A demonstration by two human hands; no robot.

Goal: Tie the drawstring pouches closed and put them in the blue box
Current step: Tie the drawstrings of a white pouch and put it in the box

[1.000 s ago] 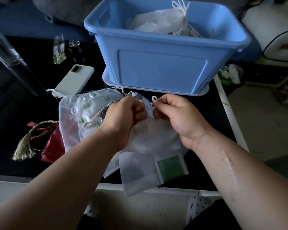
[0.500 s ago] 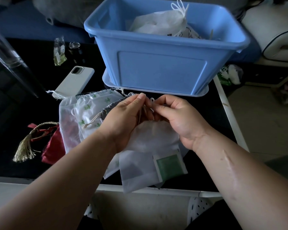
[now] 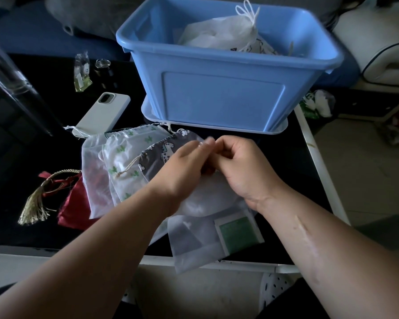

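At the table's (image 3: 313, 162) near edge lies a sheer pouch (image 3: 191, 240) with a green card (image 3: 237, 233) inside; its near end hangs just over the edge. Its far end is tucked under the white pouch (image 3: 205, 201), which both hands work on. The white pouch lies with its long axis running near to far and its gathered mouth pointing away, toward the blue box (image 3: 224, 97).

The left hand (image 3: 182, 166) and right hand (image 3: 242, 166) meet at that mouth. The right hand's fingers are curled in tight and pinch the gathered top. The left hand's fingers lie close together, reaching to the right fingertips, but their tips are blurred, so I cannot tell whether they grip anything.

Left of the hands, overlapping pouches lie flat: a grey printed one (image 3: 157, 155) partly under the left hand, a cactus-print one (image 3: 124, 157) with a tan cord, and a sheer one (image 3: 92, 180). Further left are a red pouch (image 3: 72, 203) and a tassel (image 3: 32, 206).

Beyond these lies a phone (image 3: 104, 111), face down. The box stands on its lid at the far side, with a tied white pouch (image 3: 217, 33) inside, its loops upward.
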